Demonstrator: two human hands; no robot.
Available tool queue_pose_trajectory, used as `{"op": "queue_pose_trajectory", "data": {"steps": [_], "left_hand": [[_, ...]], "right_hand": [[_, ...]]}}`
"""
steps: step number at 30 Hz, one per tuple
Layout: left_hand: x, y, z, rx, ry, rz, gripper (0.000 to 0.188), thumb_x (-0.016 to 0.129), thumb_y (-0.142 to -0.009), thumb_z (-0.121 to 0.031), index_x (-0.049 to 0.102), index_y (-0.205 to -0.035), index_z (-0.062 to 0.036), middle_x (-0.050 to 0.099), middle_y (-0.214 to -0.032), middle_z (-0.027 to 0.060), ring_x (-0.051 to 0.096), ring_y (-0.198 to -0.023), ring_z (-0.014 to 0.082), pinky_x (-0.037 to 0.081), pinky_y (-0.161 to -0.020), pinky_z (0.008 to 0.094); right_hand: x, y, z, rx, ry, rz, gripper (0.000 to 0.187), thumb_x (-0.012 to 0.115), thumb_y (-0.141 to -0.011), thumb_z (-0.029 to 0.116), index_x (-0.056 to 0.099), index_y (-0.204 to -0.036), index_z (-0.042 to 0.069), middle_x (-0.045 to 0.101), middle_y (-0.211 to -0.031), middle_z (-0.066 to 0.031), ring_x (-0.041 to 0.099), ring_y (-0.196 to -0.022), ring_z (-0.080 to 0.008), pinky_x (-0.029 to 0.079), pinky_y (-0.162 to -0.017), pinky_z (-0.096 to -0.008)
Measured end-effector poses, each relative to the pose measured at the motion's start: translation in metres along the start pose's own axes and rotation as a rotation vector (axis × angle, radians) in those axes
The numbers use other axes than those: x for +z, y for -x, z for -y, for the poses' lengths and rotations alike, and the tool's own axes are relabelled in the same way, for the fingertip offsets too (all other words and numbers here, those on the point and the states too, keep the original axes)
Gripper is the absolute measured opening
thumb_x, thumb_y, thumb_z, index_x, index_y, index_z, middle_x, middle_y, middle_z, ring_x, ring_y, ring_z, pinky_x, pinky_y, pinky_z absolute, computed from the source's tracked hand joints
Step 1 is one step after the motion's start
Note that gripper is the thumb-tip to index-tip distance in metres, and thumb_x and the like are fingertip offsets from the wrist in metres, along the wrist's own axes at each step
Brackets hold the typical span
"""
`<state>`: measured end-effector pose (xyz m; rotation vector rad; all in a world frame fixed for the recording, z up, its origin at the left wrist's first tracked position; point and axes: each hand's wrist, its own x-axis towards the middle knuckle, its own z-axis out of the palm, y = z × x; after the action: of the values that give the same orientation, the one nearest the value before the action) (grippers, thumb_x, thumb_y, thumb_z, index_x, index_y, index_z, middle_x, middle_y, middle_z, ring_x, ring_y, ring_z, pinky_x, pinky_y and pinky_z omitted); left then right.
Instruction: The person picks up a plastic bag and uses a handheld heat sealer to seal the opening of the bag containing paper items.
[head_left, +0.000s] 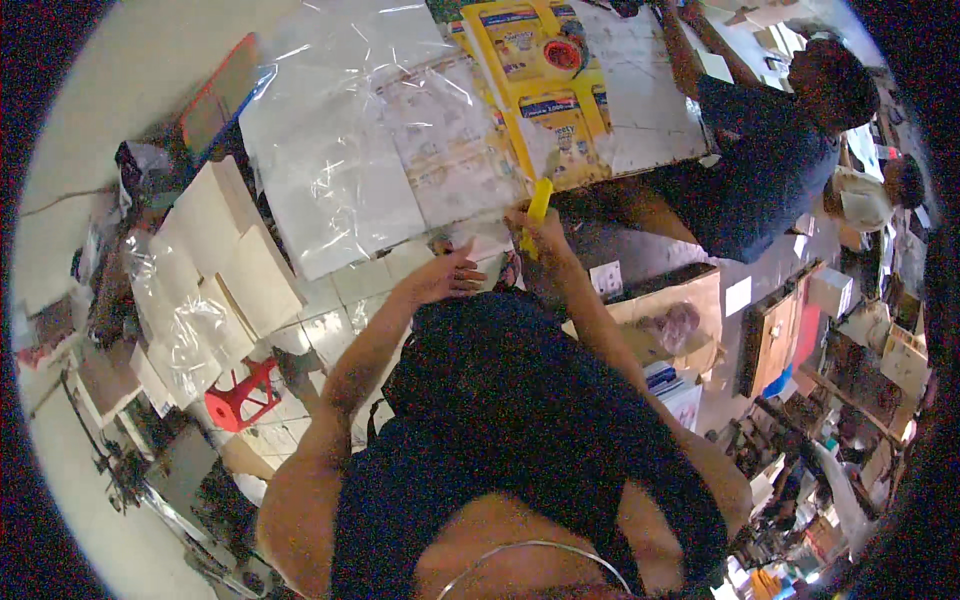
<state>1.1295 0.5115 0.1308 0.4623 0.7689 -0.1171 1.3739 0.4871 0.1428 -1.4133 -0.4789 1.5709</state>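
My right hand (543, 235) is closed around a slim yellow box cutter (538, 203) at the near edge of the table. The cutter points up and away; I cannot make out its blade. My left hand (447, 277) is in front of my body, just off the table edge, its fingers apart and holding nothing. A clear, shiny plastic sheet (325, 150) covers the left part of the white table and overlaps some printed sheets (450, 130). Just beyond my right hand lie yellow printed packaging sheets (520, 85), with a red-and-black tape roll (562, 54) on them.
A co-worker in a dark shirt (765, 150) leans over the table's right side. Cardboard boards (215, 230) and crumpled clear plastic (185, 335) are at the left, near a red stool (243, 397). An open cardboard box (665, 325) is at the right, with stacked goods beyond.
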Motion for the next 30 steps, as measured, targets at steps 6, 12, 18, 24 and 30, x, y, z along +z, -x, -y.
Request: {"op": "queue_pose_trajectory", "data": {"steps": [6, 12, 18, 24, 30], "left_hand": [[0.016, -0.076, 0.046, 0.742, 0.724, -0.041, 0.062, 0.049, -0.089, -0.05, 0.031, -0.137, -0.0158, 0.033, -0.142, 0.0073, 0.03, -0.13, 0.0255, 0.028, -0.105, 0.0481], [0.053, -0.082, 0.049, 0.921, 0.477, -0.378, 0.024, 0.059, -0.088, -0.024, 0.057, -0.109, -0.0117, 0.058, -0.11, 0.0036, 0.053, -0.106, 0.0173, 0.042, -0.093, 0.0387], [0.073, -0.068, 0.063, 0.966, 0.271, -0.66, 0.015, 0.063, -0.086, -0.021, 0.062, -0.096, -0.0104, 0.064, -0.099, 0.0023, 0.062, -0.088, 0.0163, 0.05, -0.073, 0.029], [0.052, -0.083, 0.079, 0.928, -0.093, -0.768, 0.014, 0.064, -0.084, -0.016, 0.062, -0.097, -0.0135, 0.066, -0.099, 0.0028, 0.062, -0.087, 0.0163, 0.05, -0.071, 0.0276], [0.09, -0.074, 0.064, 1.006, 0.282, -0.657, 0.009, 0.062, -0.084, -0.017, 0.062, -0.092, -0.0126, 0.066, -0.091, 0.0037, 0.062, -0.086, 0.0159, 0.049, -0.072, 0.033]], "right_hand": [[0.002, 0.005, 0.026, -0.038, 0.106, -0.016, 0.021, 0.074, -0.074, 0.016, 0.061, -0.086, 0.004, 0.059, -0.068, -0.002, 0.052, -0.051, -0.0111, 0.043, -0.045, -0.0253], [-0.016, -0.001, 0.014, -0.045, 0.053, 0.0, 0.022, 0.075, -0.074, 0.016, 0.062, -0.088, 0.005, 0.061, -0.071, -0.0019, 0.054, -0.049, -0.0121, 0.043, -0.044, -0.0246], [-0.025, 0.025, -0.02, 0.095, 0.046, 0.033, 0.024, 0.073, -0.076, 0.019, 0.064, -0.093, 0.005, 0.061, -0.066, -0.0017, 0.055, -0.049, -0.0122, 0.044, -0.043, -0.0271], [-0.014, 0.048, -0.028, 0.084, 0.07, 0.094, 0.02, 0.07, -0.078, 0.017, 0.063, -0.093, 0.004, 0.061, -0.067, -0.0042, 0.055, -0.05, -0.0133, 0.044, -0.043, -0.0279], [-0.031, 0.05, -0.034, -0.006, -0.007, 0.077, 0.02, 0.071, -0.077, 0.014, 0.059, -0.09, 0.003, 0.061, -0.072, -0.0031, 0.055, -0.052, -0.012, 0.045, -0.045, -0.0251]]}}
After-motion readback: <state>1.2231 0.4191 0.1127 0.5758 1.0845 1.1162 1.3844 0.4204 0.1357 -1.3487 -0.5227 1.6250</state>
